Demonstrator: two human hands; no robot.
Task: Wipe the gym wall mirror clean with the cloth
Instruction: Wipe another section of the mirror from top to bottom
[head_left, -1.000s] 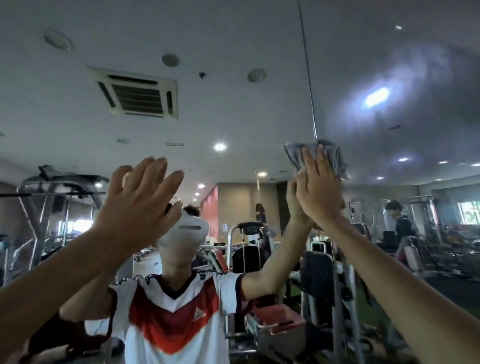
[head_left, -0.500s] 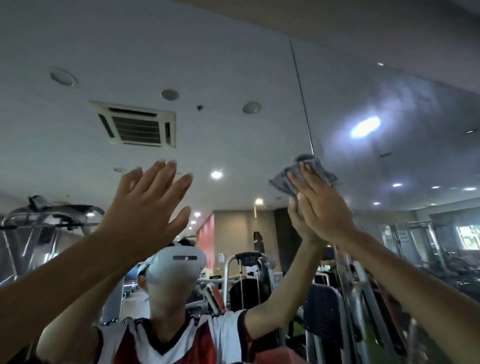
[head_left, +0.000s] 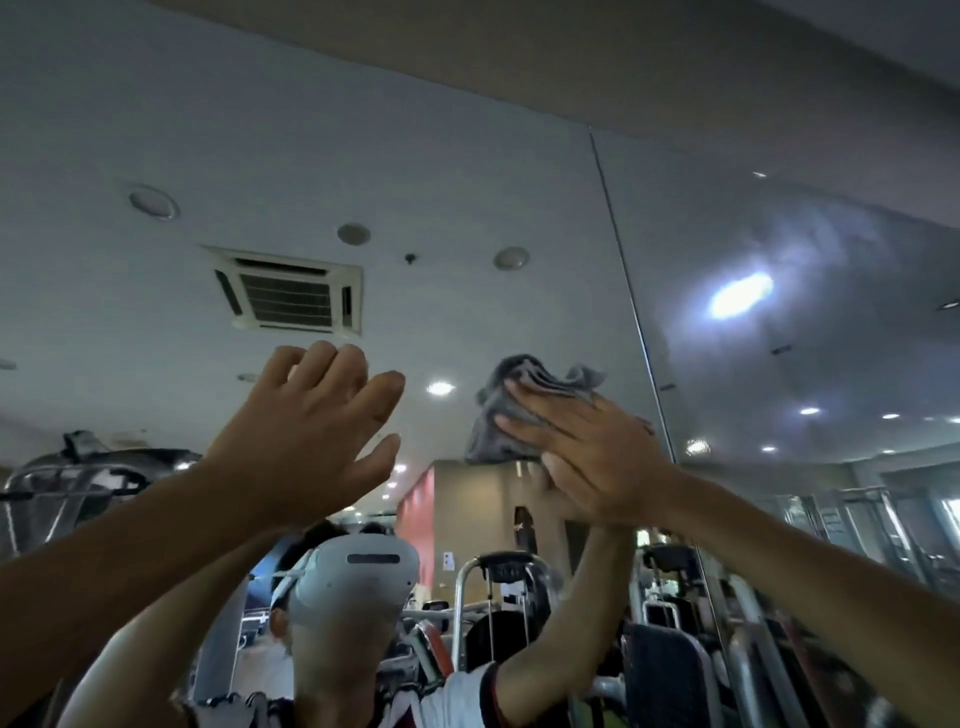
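The right hand (head_left: 587, 462) presses the crumpled grey cloth (head_left: 519, 410) against the wall mirror (head_left: 467, 171), fingers straight across it; the cloth shows at the hand's 11 o'clock. At the cloth's 9 o'clock, apart from it, the left hand (head_left: 306, 431) is raised with straight fingers, holding nothing. A vertical mirror seam (head_left: 631, 306) runs at the cloth's 3 o'clock.

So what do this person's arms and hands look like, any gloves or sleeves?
No gloves: the left hand and right hand are bare, with no rings or watch visible. Both forearms are bare too; the mirror reflects a short white sleeve with dark trim.
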